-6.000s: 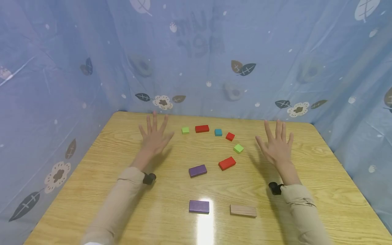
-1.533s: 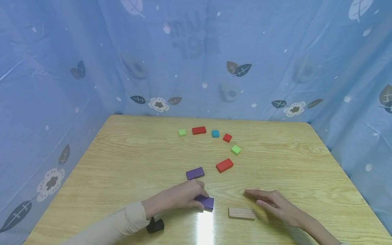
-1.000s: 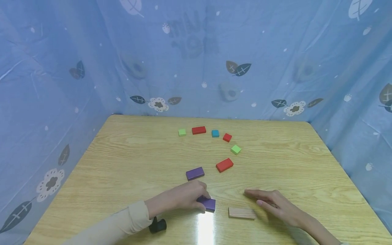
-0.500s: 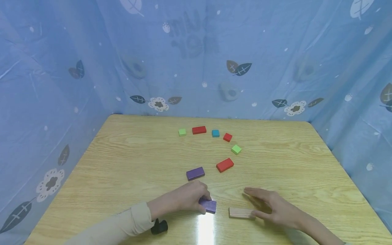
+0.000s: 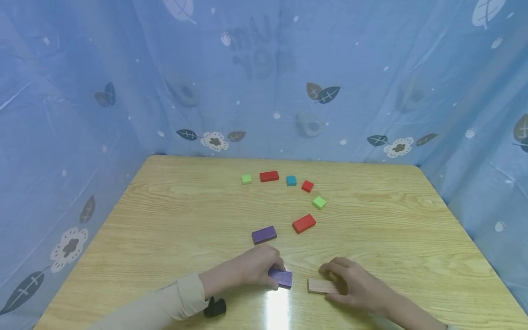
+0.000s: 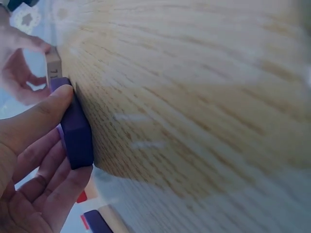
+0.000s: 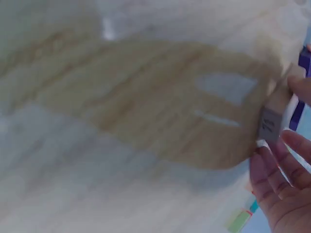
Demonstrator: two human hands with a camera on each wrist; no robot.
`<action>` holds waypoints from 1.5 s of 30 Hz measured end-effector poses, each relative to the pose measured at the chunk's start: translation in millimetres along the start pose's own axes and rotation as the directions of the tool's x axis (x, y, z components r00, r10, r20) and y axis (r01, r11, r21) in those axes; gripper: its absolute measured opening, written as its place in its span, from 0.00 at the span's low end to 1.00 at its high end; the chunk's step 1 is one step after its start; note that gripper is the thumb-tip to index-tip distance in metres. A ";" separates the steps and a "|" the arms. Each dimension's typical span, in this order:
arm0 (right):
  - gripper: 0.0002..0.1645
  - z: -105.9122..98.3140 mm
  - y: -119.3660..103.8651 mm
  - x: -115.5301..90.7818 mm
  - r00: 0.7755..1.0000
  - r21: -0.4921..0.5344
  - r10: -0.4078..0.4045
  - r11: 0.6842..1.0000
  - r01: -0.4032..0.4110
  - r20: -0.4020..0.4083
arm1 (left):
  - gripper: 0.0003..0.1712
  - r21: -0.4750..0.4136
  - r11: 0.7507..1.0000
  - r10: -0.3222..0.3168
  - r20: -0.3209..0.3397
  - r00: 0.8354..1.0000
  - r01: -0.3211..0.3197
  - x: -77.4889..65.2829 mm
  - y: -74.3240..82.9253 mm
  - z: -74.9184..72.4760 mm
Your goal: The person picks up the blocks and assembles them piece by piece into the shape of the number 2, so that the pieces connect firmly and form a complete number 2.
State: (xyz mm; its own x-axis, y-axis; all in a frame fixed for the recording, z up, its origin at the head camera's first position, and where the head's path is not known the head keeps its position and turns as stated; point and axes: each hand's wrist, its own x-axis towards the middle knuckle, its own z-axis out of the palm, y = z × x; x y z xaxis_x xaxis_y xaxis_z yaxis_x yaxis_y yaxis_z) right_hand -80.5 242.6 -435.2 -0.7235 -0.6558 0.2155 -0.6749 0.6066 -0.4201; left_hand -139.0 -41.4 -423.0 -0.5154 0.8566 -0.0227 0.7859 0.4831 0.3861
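Note:
My left hand (image 5: 257, 266) pinches a purple rectangular block (image 5: 281, 278) between thumb and fingers, low over the tabletop. In the left wrist view the thumb lies along one side of that purple block (image 6: 77, 128). To its right is a plain wooden block (image 5: 321, 286), and my right hand (image 5: 356, 284) holds its right end, with thumb on the near side and fingers on the far side. Dark marks show on the end of this wooden block (image 7: 272, 121) in the right wrist view. A small gap separates the two blocks in the head view.
Beyond the hands lie a second purple block (image 5: 264, 234) and a red block (image 5: 304, 223). Farther back are a green piece (image 5: 319, 202), a small red piece (image 5: 307, 186), a blue piece (image 5: 291, 181), a long red block (image 5: 269, 176) and another green piece (image 5: 246, 179). A blue curtain (image 5: 247, 91) surrounds the wooden table (image 5: 177, 206).
Both hands have come down from a spread pose over the table. The left took hold of the purple block and shifted it slightly right; the right moved left and closed around the wooden block.

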 end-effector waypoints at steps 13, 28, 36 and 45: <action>0.10 -9.5 6.2 12.1 0.995 0.014 -0.099 0.995 0.100 -0.023 | 0.17 0.006 1.000 -0.016 -0.012 1.000 0.016 -1.5 -0.9 -0.9; 0.11 -14.1 5.6 21.1 0.993 0.046 -0.114 0.992 0.115 -0.015 | 0.17 0.004 1.000 -0.019 -0.010 1.000 0.019 -0.6 -0.3 0.2; 0.10 -10.8 3.2 25.5 0.994 0.045 -0.109 0.993 0.108 0.005 | 0.17 -0.019 1.000 -0.022 -0.005 1.000 0.022 -1.3 2.3 -0.8; 0.10 -4.6 1.3 31.8 0.991 0.057 -0.135 0.989 0.134 0.015 | 0.17 -0.022 1.000 -0.021 -0.003 1.000 0.021 -0.5 2.7 0.1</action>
State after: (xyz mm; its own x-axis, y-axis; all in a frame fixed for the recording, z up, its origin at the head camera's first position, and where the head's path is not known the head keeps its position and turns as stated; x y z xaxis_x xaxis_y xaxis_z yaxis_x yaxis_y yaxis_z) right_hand -105.0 224.6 -424.9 -0.6234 -0.7383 0.2574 -0.7567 0.4867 -0.4365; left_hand -136.5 -40.5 -422.0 -0.5329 0.8457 -0.0279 0.7672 0.4968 0.4057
